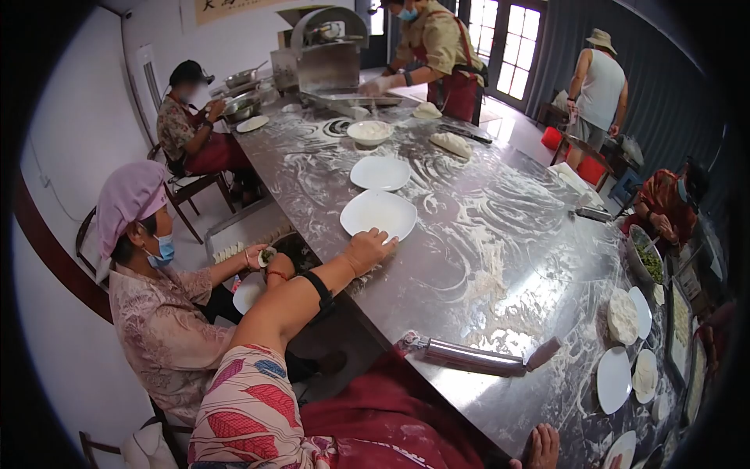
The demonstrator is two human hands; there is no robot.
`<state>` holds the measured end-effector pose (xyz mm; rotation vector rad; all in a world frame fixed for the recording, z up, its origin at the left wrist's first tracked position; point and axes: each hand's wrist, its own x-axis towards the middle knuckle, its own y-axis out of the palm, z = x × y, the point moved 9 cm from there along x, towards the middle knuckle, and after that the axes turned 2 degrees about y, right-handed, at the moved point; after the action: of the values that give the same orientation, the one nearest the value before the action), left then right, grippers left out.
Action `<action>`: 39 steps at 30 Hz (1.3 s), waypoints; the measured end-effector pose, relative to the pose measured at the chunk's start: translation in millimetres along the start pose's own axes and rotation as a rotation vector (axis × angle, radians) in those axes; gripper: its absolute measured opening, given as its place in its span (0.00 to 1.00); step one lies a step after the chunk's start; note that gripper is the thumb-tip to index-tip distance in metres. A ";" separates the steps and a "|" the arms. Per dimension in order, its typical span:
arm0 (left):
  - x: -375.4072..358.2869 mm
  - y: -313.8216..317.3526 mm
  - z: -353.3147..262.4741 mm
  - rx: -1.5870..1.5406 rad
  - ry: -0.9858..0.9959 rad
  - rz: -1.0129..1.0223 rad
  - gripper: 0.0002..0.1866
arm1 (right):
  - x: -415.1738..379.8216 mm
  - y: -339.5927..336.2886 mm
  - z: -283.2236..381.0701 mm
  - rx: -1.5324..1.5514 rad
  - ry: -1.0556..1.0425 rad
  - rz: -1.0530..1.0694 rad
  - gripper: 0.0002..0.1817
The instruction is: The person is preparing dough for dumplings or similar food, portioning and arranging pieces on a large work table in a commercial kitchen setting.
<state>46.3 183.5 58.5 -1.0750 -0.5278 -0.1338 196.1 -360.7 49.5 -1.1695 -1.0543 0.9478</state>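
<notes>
My left hand (370,252) reaches across the near left edge of the metal table (437,293), its fingers closed on the near rim of a white plate (379,213). Some white powder seems to lie in that plate. Just beyond it is a second white plate (380,173). At the bottom of the view my right hand (542,448) rests on the table's edge, fingers flat and holding nothing visible; its wrist is out of view. A long shiny tool (473,356) with a pale end lies on the floured surface between my hands.
A co-worker in a pink cap (134,199) sits close to my left arm, hands at a small filled wrapper. Other people are around the table. A flour bowl (369,133), dough (451,144) and a knife (466,134) lie farther back; plates (614,381) and a greens bowl (647,254) are right.
</notes>
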 end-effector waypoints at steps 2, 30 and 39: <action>-2.1 -9.0 -3.9 -0.052 -0.039 -0.046 0.18 | 0.3 -0.4 -0.2 0.007 0.002 -0.007 0.40; -35.7 -42.6 -79.9 -0.604 -0.494 -0.084 0.18 | -38.2 -30.9 -39.9 0.089 0.698 -0.767 0.16; -32.2 -35.7 -73.0 -0.614 -0.617 0.021 0.18 | -45.1 -29.8 -45.9 0.001 0.698 -0.789 0.15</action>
<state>30.8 98.5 45.2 -1.7351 -1.0709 0.0688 230.4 -419.5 69.4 -0.8523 -0.8109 -0.0894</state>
